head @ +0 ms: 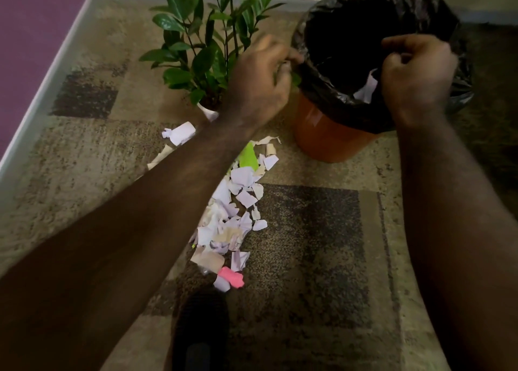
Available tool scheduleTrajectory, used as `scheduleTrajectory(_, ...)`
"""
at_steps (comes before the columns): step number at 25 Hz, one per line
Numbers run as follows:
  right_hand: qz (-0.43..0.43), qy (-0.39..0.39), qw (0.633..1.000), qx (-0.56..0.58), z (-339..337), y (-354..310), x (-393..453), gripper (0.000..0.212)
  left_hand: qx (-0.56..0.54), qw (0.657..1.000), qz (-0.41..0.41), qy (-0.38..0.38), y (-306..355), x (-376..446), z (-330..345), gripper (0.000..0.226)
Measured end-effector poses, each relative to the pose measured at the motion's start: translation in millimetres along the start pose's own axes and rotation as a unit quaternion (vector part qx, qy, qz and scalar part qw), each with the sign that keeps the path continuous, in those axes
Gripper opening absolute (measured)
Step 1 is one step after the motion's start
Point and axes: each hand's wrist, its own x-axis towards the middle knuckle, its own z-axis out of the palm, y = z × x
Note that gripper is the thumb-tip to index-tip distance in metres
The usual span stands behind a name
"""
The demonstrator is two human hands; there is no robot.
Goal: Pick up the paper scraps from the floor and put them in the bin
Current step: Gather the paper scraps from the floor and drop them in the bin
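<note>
An orange bin (322, 135) lined with a black plastic bag (330, 99) stands at the upper right. My left hand (260, 76) pinches the bag's left rim. My right hand (414, 73) is over the bin's right side, fingers curled, with a white paper scrap (367, 89) just beneath it inside the bag. A pile of white, beige, green and pink paper scraps (235, 216) lies on the carpet below the bin, partly hidden by my left forearm.
A potted green plant (207, 48) stands just left of the bin, touching my left hand. A purple wall with white skirting (42, 90) runs along the left. My dark shoe (200, 328) is at the bottom centre on the patterned carpet (322, 258).
</note>
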Motion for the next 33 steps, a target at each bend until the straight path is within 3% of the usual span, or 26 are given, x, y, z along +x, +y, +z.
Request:
scheduleTrajectory(3,-0.086,0.018,0.996,0.033,4,-10,-4,0.035,0.012,0.999,-0.043,0.009,-38,-39,-19,0.024)
scheduleTrajectory(6,-0.202,-0.005,0.975,0.092,25,-24,-29,0.033,0.062,0.990,-0.118,-0.041,-76,-108,-27,0.025)
scheduleTrajectory(9,-0.221,-0.131,0.964,0.067,71,-20,-80,0.030,0.101,0.960,-0.206,-0.159,-99,-195,-22,0.029)
scheduleTrajectory(11,-0.170,-0.287,0.942,-0.018,103,0,-123,0.030,0.167,0.934,-0.204,-0.240,-104,-244,-16,0.044)
scheduleTrajectory(13,-0.105,-0.476,0.865,-0.119,127,30,-168,0.045,0.247,0.899,-0.209,-0.297,-105,-278,-15,0.075)
scheduleTrajectory(15,-0.089,-0.611,0.762,-0.193,142,59,-207,0.088,0.269,0.866,-0.226,-0.355,-106,-299,-17,0.105)
scheduleTrajectory(17,-0.099,-0.667,0.698,-0.242,149,76,-237,0.120,0.277,0.847,-0.217,-0.399,-109,-313,-20,0.116)
scheduleTrajectory(18,-0.118,-0.673,0.684,-0.256,151,82,-248,0.126,0.282,0.841,-0.209,-0.412,-108,-317,-22,0.118)
scheduleTrajectory(21,-0.201,-0.652,0.675,-0.280,147,90,-272,0.131,0.333,0.824,-0.170,-0.425,-97,-322,-23,0.110)
scheduleTrajectory(25,-0.254,-0.612,0.676,-0.323,139,87,-288,0.119,0.399,0.797,-0.148,-0.428,-83,-319,-15,0.085)
scheduleTrajectory(28,-0.263,-0.587,0.706,-0.296,136,83,-296,0.097,0.402,0.806,-0.147,-0.409,-84,-317,-7,0.073)
scheduleTrajectory(31,-0.242,-0.571,0.749,-0.232,140,81,-299,0.062,0.404,0.820,-0.147,-0.378,-92,-314,-3,0.040)
scheduleTrajectory(33,-0.227,-0.571,0.757,-0.221,145,79,-298,0.049,0.401,0.821,-0.160,-0.373,-99,-313,-3,0.034)
